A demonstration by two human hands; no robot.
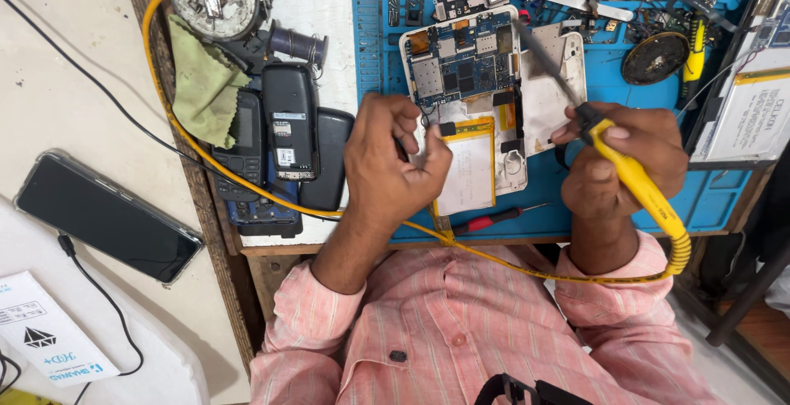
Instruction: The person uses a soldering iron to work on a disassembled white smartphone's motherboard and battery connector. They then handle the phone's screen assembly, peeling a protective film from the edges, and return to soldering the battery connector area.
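At frame centre, the right hand [625, 162] grips a yellow soldering iron [638, 183], tip over an opened tablet [485, 84] on the blue mat [716, 199]. The left hand [391, 158] is curled on the tablet's lower edge, contents unclear. The tip could scorch the silver battery [465, 170] below, or the yellow cord [156, 59] could snag the stacked phones [284, 137] at left.

Both forearms reach forward from pink striped sleeves, the left hand [391, 158] curled with fingertips pinched together and knuckles up, the right hand [625, 162] closed in a fist-like grip, thumb pressed along the top, wrist bent slightly inward.
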